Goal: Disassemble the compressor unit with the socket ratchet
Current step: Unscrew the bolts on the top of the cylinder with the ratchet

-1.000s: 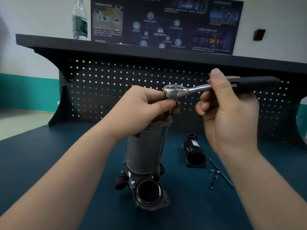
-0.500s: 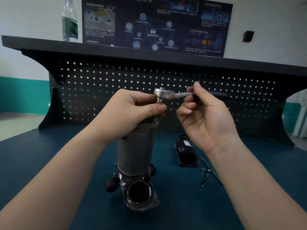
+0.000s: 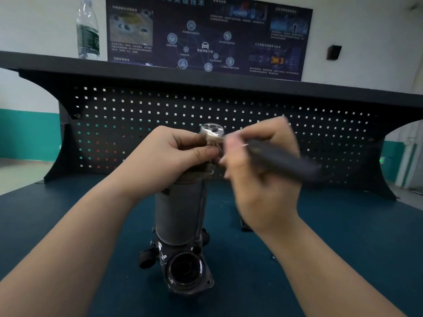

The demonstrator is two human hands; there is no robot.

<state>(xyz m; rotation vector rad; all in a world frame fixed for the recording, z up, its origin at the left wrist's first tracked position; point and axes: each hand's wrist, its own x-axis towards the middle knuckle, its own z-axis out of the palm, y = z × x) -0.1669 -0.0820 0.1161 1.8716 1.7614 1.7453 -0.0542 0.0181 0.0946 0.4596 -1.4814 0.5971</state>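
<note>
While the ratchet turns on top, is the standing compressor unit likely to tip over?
Possibly. The compressor unit stands tall and upright on a narrow base, so sideways force could tip it. Its metal body looks heavy, which helps. The left hand grips its top, probably steadying it.

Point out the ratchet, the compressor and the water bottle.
ratchet [image 3: 211,130], head view, on its shiny round head.
compressor [image 3: 178,213], head view, on its grey upright body.
water bottle [image 3: 88,35], head view, on its label.

I've got one head-worn view only, close above the compressor unit [image 3: 180,211], looking forward and slightly down; pegboard [image 3: 251,124] rises just behind it.
</note>
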